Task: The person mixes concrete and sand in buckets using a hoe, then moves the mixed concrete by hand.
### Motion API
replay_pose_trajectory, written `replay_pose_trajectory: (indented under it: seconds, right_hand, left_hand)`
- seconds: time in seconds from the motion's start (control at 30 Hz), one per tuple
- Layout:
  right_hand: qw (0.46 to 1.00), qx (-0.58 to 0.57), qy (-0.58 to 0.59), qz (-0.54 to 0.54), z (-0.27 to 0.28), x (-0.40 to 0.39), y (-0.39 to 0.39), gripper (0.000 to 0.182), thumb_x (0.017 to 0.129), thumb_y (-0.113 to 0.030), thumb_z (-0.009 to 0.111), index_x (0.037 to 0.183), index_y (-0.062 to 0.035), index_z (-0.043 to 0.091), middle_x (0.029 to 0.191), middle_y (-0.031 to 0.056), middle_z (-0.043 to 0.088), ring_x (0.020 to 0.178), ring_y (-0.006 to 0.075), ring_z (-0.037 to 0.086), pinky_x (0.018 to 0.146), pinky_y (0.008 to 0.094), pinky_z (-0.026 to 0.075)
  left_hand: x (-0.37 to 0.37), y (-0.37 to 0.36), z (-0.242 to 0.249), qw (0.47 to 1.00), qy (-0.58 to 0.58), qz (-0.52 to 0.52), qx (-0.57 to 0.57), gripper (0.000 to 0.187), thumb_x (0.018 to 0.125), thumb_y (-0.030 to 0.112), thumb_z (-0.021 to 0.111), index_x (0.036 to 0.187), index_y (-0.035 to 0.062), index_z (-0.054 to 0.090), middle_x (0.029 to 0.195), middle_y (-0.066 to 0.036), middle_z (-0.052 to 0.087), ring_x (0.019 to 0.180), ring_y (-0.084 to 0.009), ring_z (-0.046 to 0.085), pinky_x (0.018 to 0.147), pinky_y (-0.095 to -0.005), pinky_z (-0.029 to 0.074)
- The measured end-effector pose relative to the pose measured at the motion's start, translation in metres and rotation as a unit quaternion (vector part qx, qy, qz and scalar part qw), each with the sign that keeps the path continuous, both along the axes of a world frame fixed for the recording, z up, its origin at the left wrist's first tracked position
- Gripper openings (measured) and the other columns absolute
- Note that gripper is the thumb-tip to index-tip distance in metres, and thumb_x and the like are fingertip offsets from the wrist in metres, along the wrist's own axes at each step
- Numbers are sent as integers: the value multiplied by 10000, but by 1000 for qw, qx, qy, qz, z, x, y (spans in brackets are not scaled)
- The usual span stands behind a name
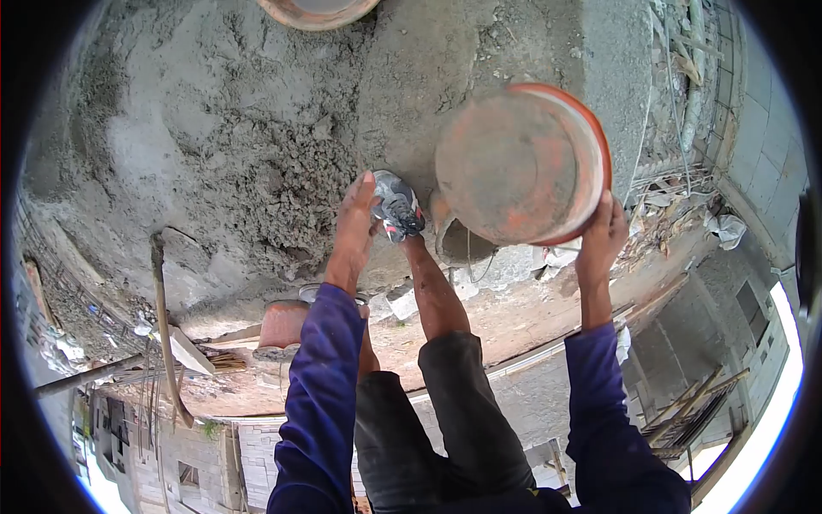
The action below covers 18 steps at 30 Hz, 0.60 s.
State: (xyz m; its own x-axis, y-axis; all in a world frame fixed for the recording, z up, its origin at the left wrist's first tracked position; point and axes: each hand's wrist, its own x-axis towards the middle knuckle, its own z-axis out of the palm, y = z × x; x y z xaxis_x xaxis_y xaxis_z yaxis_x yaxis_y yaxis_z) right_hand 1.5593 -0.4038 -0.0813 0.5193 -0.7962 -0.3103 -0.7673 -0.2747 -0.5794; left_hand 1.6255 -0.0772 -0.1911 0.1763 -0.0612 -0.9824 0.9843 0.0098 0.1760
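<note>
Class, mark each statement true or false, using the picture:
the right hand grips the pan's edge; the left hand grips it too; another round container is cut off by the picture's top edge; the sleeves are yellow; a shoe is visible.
1. The right hand grips the pan at its edge. True.
2. The left hand grips the pan too. False: it is apart from it.
3. Another round container is cut off by the picture's top edge. True.
4. The sleeves are yellow. False: they are bluish purple.
5. A shoe is visible. True.
</note>
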Motion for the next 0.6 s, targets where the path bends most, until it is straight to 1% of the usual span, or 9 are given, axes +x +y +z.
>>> replay_pose_trajectory:
  seconds: [0.03,0.13,0.27,0.33,0.4,0.47,0.5,0.53,0.6]
  right_hand:
    - [997,-55,36,-29,21,-22,-6,379,1012,-266,514,998,79,671,855,95,679,760,136,559,695,305,465]
    - [976,-167,136,-15,52,-90,-15,391,1010,-274,506,973,91,640,848,234,650,743,325,598,702,418,470]
    - [966,-192,169,25,9,-140,35,300,998,-222,543,994,62,641,932,282,637,819,437,603,736,445,471]
    - [965,-121,217,82,-34,-154,74,234,979,-176,567,994,39,657,974,254,652,874,435,613,788,457,476]
    - [975,25,111,191,-77,-185,97,186,947,-151,608,987,20,671,974,218,675,904,431,613,818,467,474]
    - [961,116,124,218,-87,-208,116,186,922,-141,651,1015,18,672,989,223,677,938,425,615,842,479,476]
    - [969,98,105,200,-78,-200,118,188,887,-168,697,974,-1,691,931,189,696,863,392,622,794,461,472]
    - [988,37,89,122,-65,-188,116,217,890,-192,703,987,2,695,912,163,694,844,355,620,802,440,462]
    - [975,-105,189,-59,-85,-229,104,410,884,-280,720,1136,35,643,1025,171,663,965,314,563,836,434,430]
  left_hand:
    - [-14,-3,0,1000,-3,-2,-4,636,959,560,536,1432,142,450,1336,-66,536,1156,-197,514,930,-434,398]
    - [-49,-14,2,995,75,11,-57,551,945,522,595,1350,157,518,1229,-41,600,1059,-158,560,858,-373,417]
    - [-78,-20,5,995,84,-5,-51,415,926,470,657,1210,174,595,1121,-5,631,961,-127,584,808,-323,421]
    - [-81,-22,10,995,89,-3,-37,406,931,457,655,1217,173,605,1107,-1,638,964,-125,583,811,-320,421]
    - [-83,-16,8,996,83,-21,-32,409,934,449,654,1235,176,602,1091,1,642,965,-121,585,813,-318,423]
    - [-78,-4,6,996,76,-40,-27,414,938,442,652,1252,178,598,1076,4,647,966,-118,587,815,-315,426]
    - [-74,2,6,996,71,-56,-13,428,944,424,647,1282,169,589,1088,2,650,964,-112,593,807,-289,440]
    - [-71,10,7,995,63,-71,3,443,950,406,643,1312,159,579,1099,0,653,963,-106,599,798,-264,454]
    - [-68,27,8,997,26,-76,8,443,955,402,632,1313,146,577,1098,-6,654,974,-114,601,821,-278,449]
